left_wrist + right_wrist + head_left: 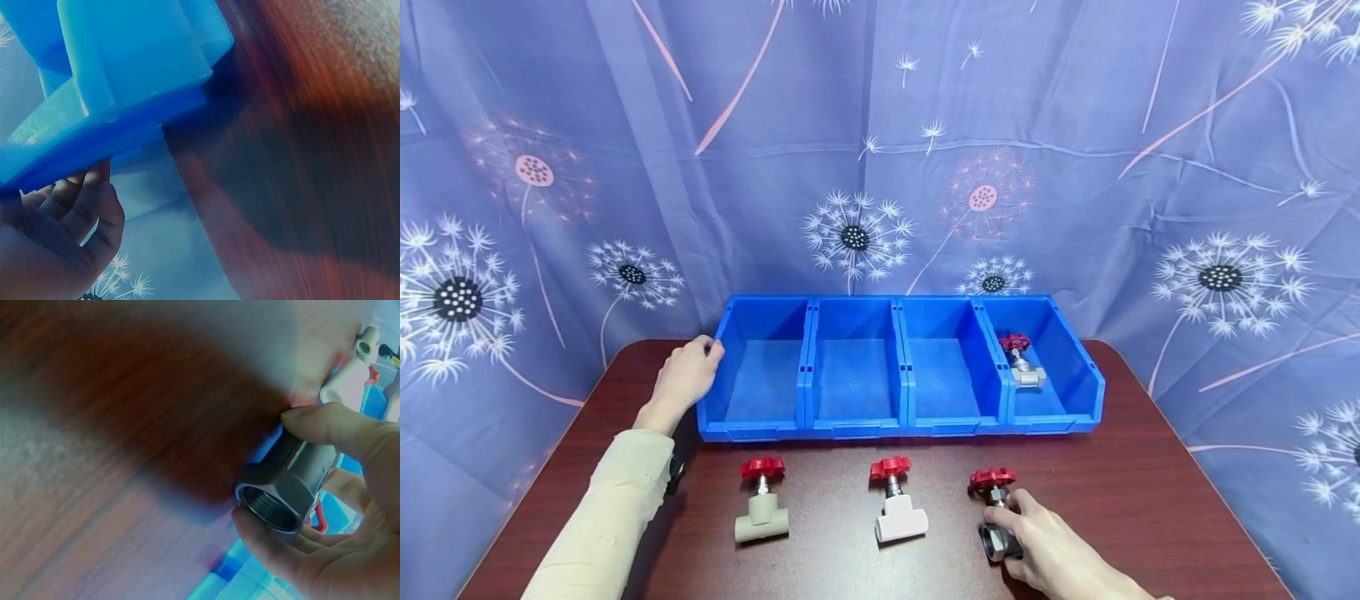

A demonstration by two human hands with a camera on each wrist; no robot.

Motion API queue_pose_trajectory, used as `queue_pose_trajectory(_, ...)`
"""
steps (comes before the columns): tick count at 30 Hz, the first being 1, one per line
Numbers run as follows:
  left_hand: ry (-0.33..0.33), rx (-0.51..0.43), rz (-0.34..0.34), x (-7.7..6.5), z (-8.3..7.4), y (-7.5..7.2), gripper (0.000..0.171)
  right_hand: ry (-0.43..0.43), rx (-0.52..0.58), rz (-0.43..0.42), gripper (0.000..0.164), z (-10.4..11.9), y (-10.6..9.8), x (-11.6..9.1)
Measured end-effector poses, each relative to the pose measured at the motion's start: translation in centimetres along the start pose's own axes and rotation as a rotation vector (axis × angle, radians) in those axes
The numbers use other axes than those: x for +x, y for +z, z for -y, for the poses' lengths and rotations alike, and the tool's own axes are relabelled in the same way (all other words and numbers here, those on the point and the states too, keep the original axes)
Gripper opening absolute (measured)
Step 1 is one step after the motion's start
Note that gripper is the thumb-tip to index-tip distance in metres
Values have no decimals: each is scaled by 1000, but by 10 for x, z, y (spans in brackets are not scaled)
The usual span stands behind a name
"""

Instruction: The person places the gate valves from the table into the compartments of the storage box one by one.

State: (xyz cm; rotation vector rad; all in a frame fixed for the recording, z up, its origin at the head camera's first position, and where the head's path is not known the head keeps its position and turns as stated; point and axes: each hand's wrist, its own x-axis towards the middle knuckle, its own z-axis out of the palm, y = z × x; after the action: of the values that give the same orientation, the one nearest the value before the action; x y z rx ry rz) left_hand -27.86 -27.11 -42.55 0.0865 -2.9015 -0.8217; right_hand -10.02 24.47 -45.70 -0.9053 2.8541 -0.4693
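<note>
The dark metal valve (995, 543) with the red handwheel was at the near right of the table, in front of the bins. The right hand (1051, 543) had fingers and thumb closed around its body. To its left lay a white valve (901, 520) and, farther left, a beige valve (762, 518). Behind them stood a row of four blue bins (857, 431); a silver valve (1027, 377) sat in the rightmost. The left hand (687, 372) gripped the row's left rim, fingers curled. The table (827, 571) was reddish-brown, wood-grained and glossy, with pale glare near the front. Around it hung a creased blue-violet cloth (805, 108) printed with white and pink dandelions.
</note>
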Motion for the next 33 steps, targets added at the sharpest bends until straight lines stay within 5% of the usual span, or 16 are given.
queue_pose_trajectory(8,4,3,-6,1,2,1,50,70,91,103,51,-1,-4,2)
queue_pose_trajectory(20,4,-1,2,1,0,0,50,-3,-22,-31,51,2,-2,1)
queue_pose_trajectory(27,2,-9,4,1,1,1,51,16,11,8,50,4,-7,2)
queue_pose_trajectory(33,4,-3,0,2,2,1,51,-52,-13,-80,50,5,-9,2)
